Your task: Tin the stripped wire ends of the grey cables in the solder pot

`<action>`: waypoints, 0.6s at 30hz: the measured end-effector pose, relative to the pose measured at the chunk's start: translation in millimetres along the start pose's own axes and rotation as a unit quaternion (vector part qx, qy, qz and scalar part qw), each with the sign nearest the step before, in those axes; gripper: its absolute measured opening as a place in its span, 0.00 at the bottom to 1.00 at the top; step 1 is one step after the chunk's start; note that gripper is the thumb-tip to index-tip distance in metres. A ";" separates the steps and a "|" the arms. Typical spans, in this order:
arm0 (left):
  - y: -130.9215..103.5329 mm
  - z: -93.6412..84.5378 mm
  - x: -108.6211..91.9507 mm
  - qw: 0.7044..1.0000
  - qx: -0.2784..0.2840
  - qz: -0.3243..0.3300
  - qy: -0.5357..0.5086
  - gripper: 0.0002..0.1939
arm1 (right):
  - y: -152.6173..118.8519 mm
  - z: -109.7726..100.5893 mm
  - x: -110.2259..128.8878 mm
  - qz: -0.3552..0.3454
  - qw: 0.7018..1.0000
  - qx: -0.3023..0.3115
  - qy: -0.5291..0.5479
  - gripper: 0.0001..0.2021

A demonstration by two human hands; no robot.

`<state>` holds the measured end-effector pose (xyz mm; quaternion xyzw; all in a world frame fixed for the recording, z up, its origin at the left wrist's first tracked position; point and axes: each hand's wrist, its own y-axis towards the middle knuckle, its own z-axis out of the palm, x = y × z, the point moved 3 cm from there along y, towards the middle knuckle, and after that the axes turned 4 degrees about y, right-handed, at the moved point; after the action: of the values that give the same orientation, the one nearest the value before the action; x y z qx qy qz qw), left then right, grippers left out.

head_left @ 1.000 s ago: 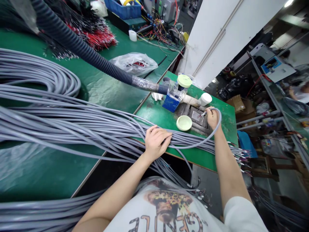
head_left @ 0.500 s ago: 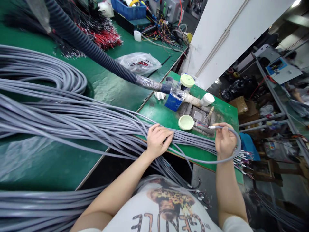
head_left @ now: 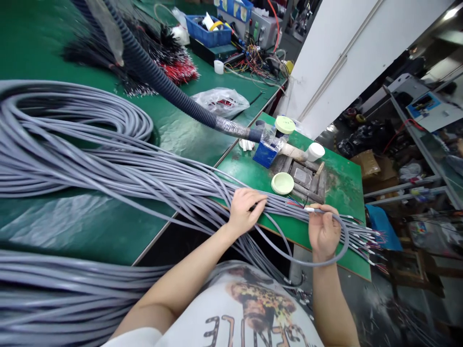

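Observation:
A grey cable (head_left: 345, 241) loops over my right hand (head_left: 323, 231), which is closed on it near its end. The white-sleeved tip points left, with thin red, blue and dark wires (head_left: 294, 202) fanning out above the bundle. My left hand (head_left: 248, 209) rests on the long bundle of grey cables (head_left: 188, 180), fingers loosely bent, the thumb apart from them. Right of my right hand lie other cable ends (head_left: 361, 236) with white sleeves and bare coloured wires. Beyond the hands is a dark, stained metal solder pot (head_left: 303, 177), with a pale green round dish (head_left: 282, 183) beside it.
A ribbed black hose (head_left: 173, 94) crosses above the bench to a blue box (head_left: 265, 153). A white cup (head_left: 315, 151) and a pale green lid (head_left: 284, 124) stand behind the pot. Coiled cable (head_left: 137, 120) lies left; a white panel (head_left: 333, 62) rises behind.
My right hand has drawn the cable's wire end away from the solder pot, toward me and left over the bundle. The left hand stays on the bundle. The view has shifted slightly.

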<state>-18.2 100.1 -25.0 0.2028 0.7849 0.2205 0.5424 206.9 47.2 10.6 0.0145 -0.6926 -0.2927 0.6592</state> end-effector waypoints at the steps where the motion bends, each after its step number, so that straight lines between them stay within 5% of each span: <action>1: -2.7 2.9 -7.7 0.998 0.016 -0.027 -0.052 0.07 | -3.5 2.4 4.1 -0.011 1.000 -0.007 -0.008 0.08; 3: -9.1 13.8 -23.0 0.976 0.077 -0.108 -0.174 0.09 | -11.3 8.7 14.7 -0.040 0.998 -0.013 -0.056 0.09; 7: -18.3 40.7 -42.0 0.869 0.182 -0.280 -0.366 0.15 | -28.5 22.9 35.2 -0.102 0.979 0.038 -0.175 0.11; 13: -13.1 50.2 -42.4 0.793 0.125 -0.376 -0.462 0.21 | -51.7 24.2 38.2 -0.194 0.943 0.139 -0.230 0.20; 18: -19.9 56.1 -56.8 0.654 0.195 -0.426 -0.593 0.23 | -72.3 22.5 37.8 -0.244 0.929 0.171 -0.220 0.19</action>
<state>51.6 59.2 -10.6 0.0352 0.3213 -0.3604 0.8750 154.8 -19.3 15.1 0.2309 -0.8348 -0.3171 0.3864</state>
